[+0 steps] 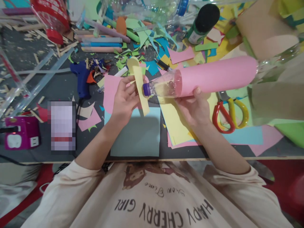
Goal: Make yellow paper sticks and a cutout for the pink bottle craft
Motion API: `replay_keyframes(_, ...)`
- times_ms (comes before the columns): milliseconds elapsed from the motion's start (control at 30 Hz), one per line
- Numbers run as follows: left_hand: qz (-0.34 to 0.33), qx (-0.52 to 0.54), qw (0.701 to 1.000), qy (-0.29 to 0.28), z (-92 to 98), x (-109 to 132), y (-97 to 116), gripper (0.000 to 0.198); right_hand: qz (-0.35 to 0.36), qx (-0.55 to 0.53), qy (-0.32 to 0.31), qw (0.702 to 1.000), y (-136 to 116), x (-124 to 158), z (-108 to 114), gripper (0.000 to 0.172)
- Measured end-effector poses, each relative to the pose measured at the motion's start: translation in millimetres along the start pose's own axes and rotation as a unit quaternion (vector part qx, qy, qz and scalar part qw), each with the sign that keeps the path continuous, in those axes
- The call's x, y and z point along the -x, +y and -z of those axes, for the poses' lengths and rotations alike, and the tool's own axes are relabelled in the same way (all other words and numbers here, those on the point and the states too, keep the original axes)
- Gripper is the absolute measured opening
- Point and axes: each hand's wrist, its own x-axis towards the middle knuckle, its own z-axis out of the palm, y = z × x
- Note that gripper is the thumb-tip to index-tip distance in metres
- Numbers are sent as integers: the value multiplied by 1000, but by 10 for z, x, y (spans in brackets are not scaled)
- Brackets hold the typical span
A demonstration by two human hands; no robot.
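Observation:
My right hand grips a clear plastic bottle from below, its body wrapped in pink paper. The bottle lies nearly level, with its purple cap pointing left. Between the fingers of my left hand is a narrow yellow paper strip, held upright close to the cap. Whether strip and cap touch, I cannot tell. Under my hands lie a light blue sheet and a stack of yellow paper. Scissors with red and yellow handles rest right of my right hand.
A blue glue gun lies left of my left hand. Farther left are a purple box and clear glue sticks. Markers, paper scraps, a red bottle and a black-capped bottle cover the back.

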Motion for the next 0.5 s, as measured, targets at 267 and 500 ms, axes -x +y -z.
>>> replay_keyframes(267,-58,-98,993,-8,-4,6,-44,50,-13,4,3,1000,-10,-11,-2,39)
replay_keyframes(500,-58,-147,987,-1,-17,49,11,53,-18,16,-29,999,18,-39,62,35)
